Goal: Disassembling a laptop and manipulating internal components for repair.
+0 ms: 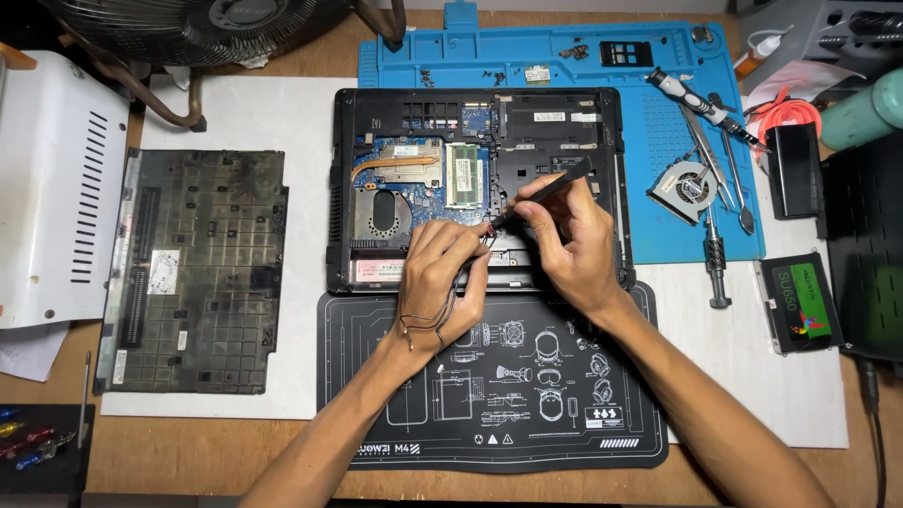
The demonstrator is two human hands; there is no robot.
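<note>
An opened black laptop (602, 122) lies upside down, its blue circuit board (404, 179), copper heat pipe and memory module exposed. My right hand (564, 240) grips a black flat pry tool (550, 193), its tip pressed near the middle front of the board. My left hand (437, 282) rests beside that tip and pinches thin red and black wires (423, 325) that loop down over its back. The tool tip and the fingertips of both hands meet at the same spot.
The removed laptop bottom cover (198, 268) lies to the left. A blue work mat (658, 56) behind holds screws, a small cooling fan (687, 188), tweezers and screwdrivers (701, 99). A solid-state drive (798, 303) sits right. A black printed mat (508, 414) lies in front.
</note>
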